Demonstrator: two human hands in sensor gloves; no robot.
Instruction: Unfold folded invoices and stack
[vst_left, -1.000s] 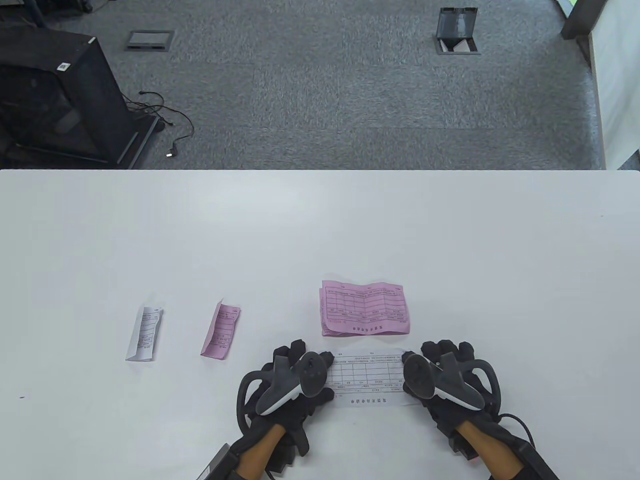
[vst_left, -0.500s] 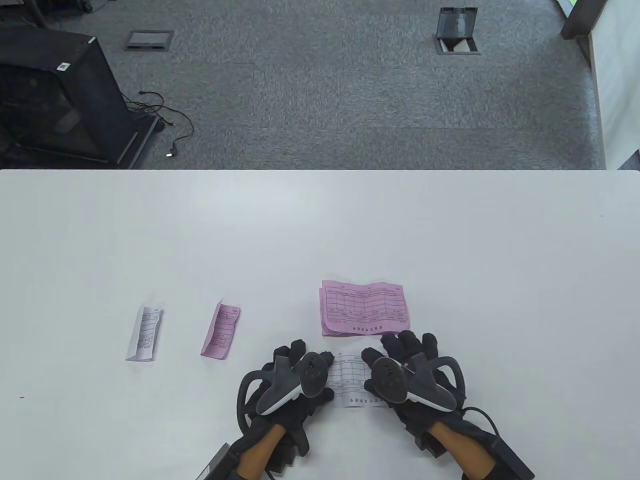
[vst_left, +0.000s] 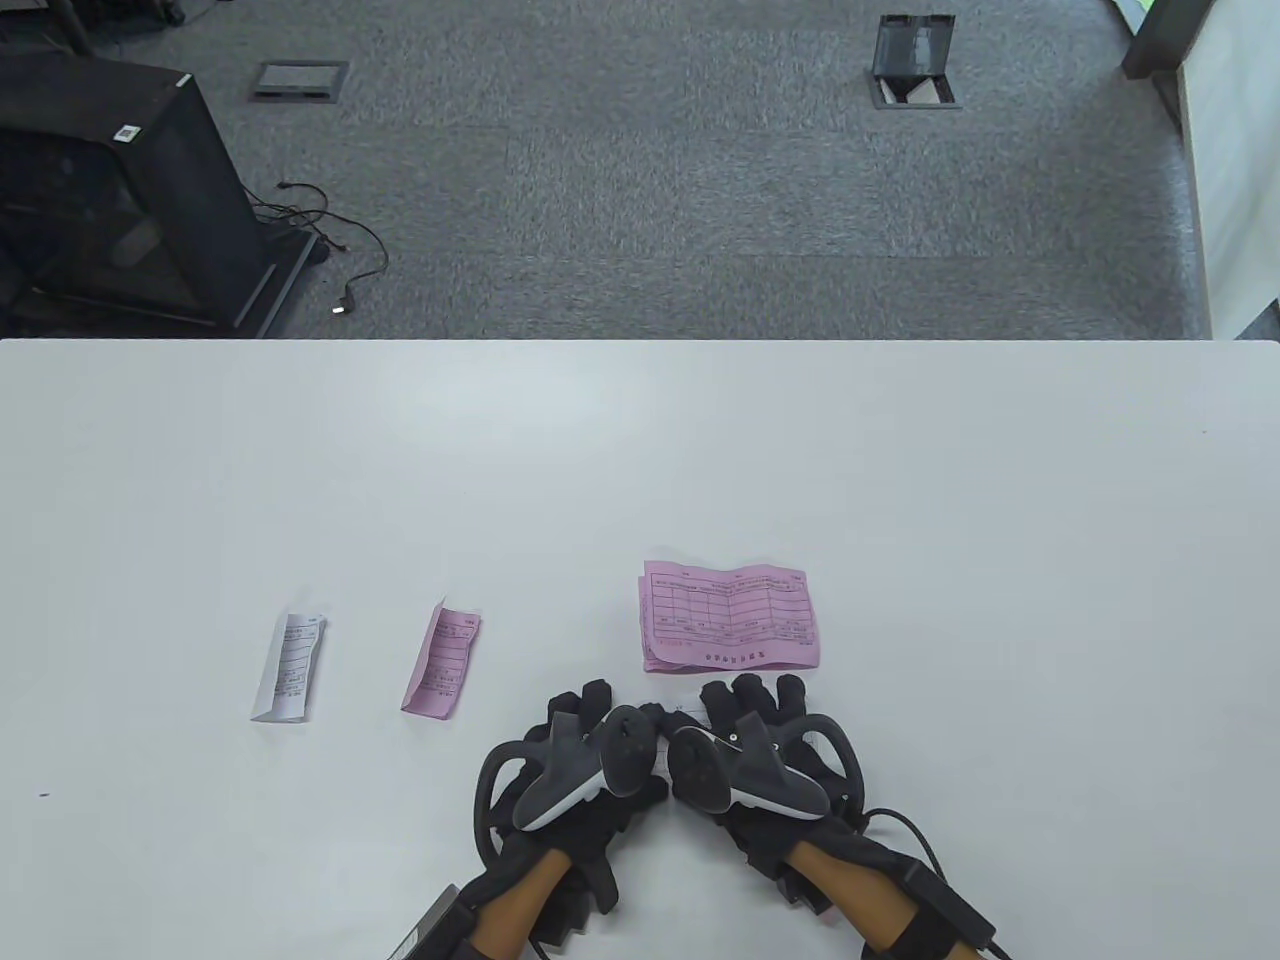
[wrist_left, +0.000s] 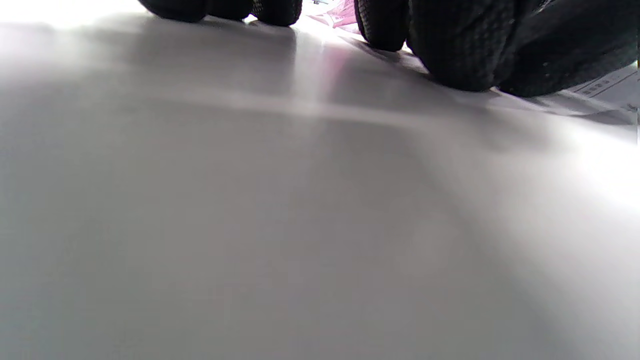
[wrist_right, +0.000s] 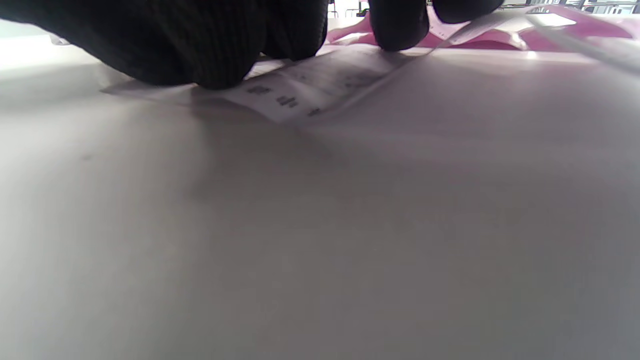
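Where the table (vst_left: 900, 480) fills the lower frame, left to right: folded white invoice (vst_left: 288, 666); folded pink invoice (vst_left: 442, 661); left hand (vst_left: 580, 745) and right hand (vst_left: 755, 745), fingers down, pressing a white invoice (wrist_right: 305, 87) nearly hidden beneath; unfolded pink stack (vst_left: 730, 617) just above them.

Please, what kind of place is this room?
Probably an office or lab room: grey carpet tiles with floor socket boxes, a black equipment cabinet with loose cables, and a plain white table holding printed invoices.
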